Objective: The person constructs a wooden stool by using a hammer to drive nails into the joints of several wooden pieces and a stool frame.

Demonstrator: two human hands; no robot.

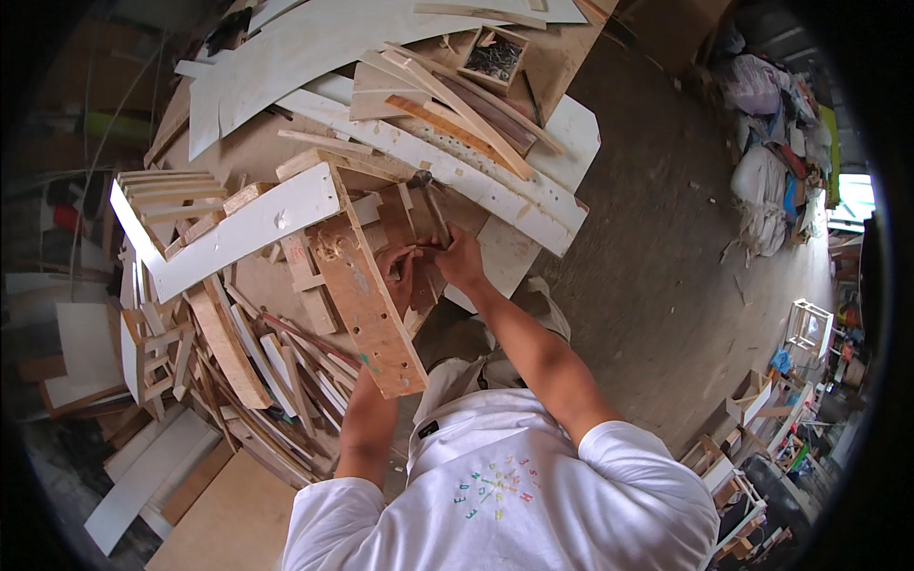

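My right hand (459, 257) grips a hammer (431, 205) by its handle, its metal head raised toward the top of the picture. Just left of it, my left hand (400, 266) has its fingers bent together among wood pieces; what they hold, if anything, is too small to make out. My left forearm passes under an upright plywood board (367, 324) with holes and torn patches, which partly hides that hand. This board joins a white strip (248, 228) that runs left to a slatted wooden frame (176, 195).
White panels and loose wood strips (457, 114) cover the bench, with a box of metal fasteners (490, 62) at the back. More offcuts (276, 362) pile at lower left. A concrete floor (647, 257) lies to the right, bordered by sacks (766, 190) and stacked frames (809, 324).
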